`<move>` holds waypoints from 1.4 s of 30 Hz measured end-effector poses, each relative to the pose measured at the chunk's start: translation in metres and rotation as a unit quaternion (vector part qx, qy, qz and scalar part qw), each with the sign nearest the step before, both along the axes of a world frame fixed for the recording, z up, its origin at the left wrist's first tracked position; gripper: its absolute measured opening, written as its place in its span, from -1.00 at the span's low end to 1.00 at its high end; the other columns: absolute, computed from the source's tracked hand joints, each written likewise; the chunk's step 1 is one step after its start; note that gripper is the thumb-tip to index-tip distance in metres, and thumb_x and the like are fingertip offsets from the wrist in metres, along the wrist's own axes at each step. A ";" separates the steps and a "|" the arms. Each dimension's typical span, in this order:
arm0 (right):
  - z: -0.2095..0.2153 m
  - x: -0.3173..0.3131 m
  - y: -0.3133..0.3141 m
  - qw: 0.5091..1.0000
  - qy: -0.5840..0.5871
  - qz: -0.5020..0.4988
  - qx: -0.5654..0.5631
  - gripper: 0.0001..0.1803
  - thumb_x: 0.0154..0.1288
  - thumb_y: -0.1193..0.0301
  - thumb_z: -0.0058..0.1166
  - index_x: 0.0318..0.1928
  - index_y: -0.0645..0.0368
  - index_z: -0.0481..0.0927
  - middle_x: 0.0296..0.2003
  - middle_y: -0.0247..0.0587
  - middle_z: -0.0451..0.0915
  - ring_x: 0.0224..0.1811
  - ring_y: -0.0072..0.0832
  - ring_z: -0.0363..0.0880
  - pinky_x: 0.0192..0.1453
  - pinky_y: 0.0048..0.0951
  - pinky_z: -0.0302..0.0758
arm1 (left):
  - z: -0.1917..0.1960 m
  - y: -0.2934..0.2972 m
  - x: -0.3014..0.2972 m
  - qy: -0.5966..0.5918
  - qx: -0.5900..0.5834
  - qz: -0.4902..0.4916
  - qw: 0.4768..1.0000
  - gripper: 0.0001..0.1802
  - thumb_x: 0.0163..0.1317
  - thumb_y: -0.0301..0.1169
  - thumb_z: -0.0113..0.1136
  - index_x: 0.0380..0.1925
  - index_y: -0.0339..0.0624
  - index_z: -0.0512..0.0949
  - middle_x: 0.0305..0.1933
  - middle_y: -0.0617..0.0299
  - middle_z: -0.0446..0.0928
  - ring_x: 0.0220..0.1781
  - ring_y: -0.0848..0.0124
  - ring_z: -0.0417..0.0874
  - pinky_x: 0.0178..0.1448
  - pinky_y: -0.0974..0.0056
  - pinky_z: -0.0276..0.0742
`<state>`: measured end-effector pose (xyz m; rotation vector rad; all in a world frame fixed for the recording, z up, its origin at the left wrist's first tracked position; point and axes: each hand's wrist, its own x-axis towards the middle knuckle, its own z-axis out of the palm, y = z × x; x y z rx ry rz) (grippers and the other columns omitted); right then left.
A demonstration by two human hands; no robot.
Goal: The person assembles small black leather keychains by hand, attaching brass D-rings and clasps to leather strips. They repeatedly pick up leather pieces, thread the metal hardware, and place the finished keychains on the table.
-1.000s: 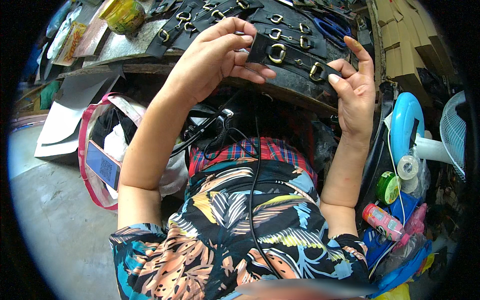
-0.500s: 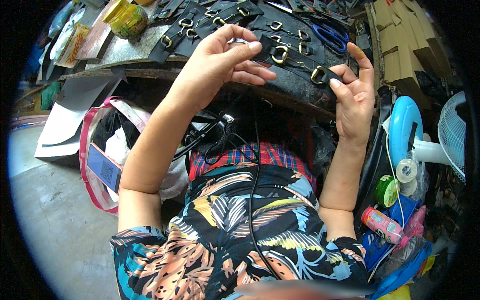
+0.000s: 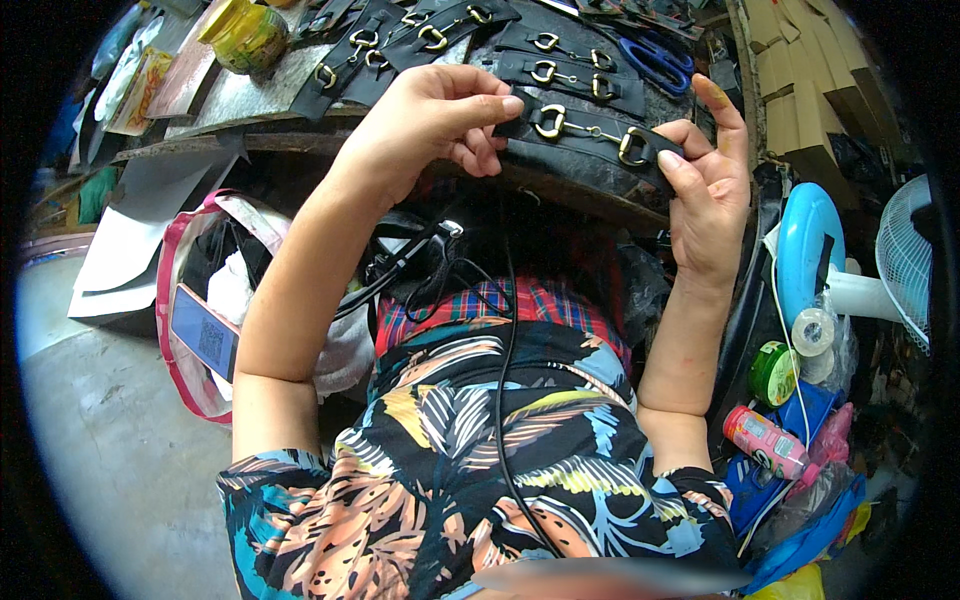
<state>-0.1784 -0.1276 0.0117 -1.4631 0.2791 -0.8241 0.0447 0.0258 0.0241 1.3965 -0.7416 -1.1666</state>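
Observation:
A black leather strap with gold-coloured snaffle-bit hardware [image 3: 590,131] is stretched between my two hands at the table's near edge. My left hand [image 3: 425,125] pinches its left end between thumb and forefinger, the other fingers curled beneath. At the strap's right end, my right hand [image 3: 705,190] grips with the thumb against a bent finger, while another finger points up. Just beyond lie similar black straps [image 3: 570,76] with the same metal bits. More such straps [image 3: 375,45] lie farther left, overlapping one another.
Blue-handled scissors [image 3: 655,68] lie beyond my right hand. A yellow jar [image 3: 243,37] stands at the far left of the worktable [image 3: 200,125]. Right of me are cardboard [image 3: 815,90], a fan [image 3: 905,265] and a pink bottle [image 3: 768,442]. A bag with a phone [image 3: 204,332] sits at left.
My left hand has moved down and closed on the strap's left end; before, its fingers were more spread. The strap now lies straighter between both hands. My right hand keeps its hold.

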 end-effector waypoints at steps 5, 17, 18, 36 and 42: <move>-0.002 0.001 0.001 1.000 -0.020 -0.014 -0.007 -0.26 0.26 0.69 0.08 0.45 0.21 0.23 -0.09 -0.20 0.62 -0.07 -0.62 0.59 0.17 -0.56 0.51 | -0.004 -0.001 0.002 -0.006 0.017 -0.031 0.999 -0.78 0.28 -0.35 0.41 -0.25 -0.29 0.65 -0.52 0.33 0.58 -0.55 0.60 0.62 -0.49 0.52 0.55; -0.001 -0.003 -0.002 0.999 -0.026 0.000 0.021 -0.26 0.24 0.72 0.06 0.45 0.25 0.22 -0.07 -0.13 0.62 -0.05 -0.58 0.60 0.19 -0.55 0.49 | -0.005 0.003 0.000 -0.001 -0.056 -0.002 0.998 -0.78 0.25 -0.34 0.43 -0.27 -0.25 0.65 -0.43 0.35 0.58 -0.46 0.63 0.59 -0.36 0.50 0.57; -0.002 -0.004 -0.003 1.000 -0.020 -0.008 0.013 -0.26 0.23 0.72 0.06 0.45 0.26 0.21 -0.08 -0.13 0.62 -0.06 -0.58 0.60 0.18 -0.55 0.49 | -0.004 0.003 0.000 0.011 -0.056 -0.004 0.998 -0.79 0.28 -0.32 0.41 -0.24 -0.22 0.63 -0.41 0.37 0.57 -0.44 0.63 0.59 -0.34 0.50 0.57; -0.004 0.000 -0.002 0.997 0.007 -0.067 -0.047 -0.31 0.34 0.62 0.10 0.46 0.17 0.25 -0.05 -0.18 0.64 -0.04 -0.53 0.62 0.17 -0.48 0.54 | -0.006 0.002 -0.012 -0.129 -0.054 0.024 0.990 -0.80 0.29 -0.30 0.39 -0.23 -0.18 0.67 -0.36 0.44 0.57 -0.33 0.65 0.57 -0.23 0.48 0.52; 0.011 0.017 0.006 0.907 0.108 -0.074 -0.401 -0.33 0.36 0.42 0.20 0.45 0.17 0.32 0.22 -0.13 0.58 0.35 -0.37 0.44 0.44 -0.24 0.33 | -0.003 0.001 -0.016 -0.111 -0.068 -0.014 0.991 -0.80 0.29 -0.31 0.39 -0.21 -0.18 0.67 -0.31 0.43 0.59 -0.27 0.64 0.58 -0.18 0.46 0.53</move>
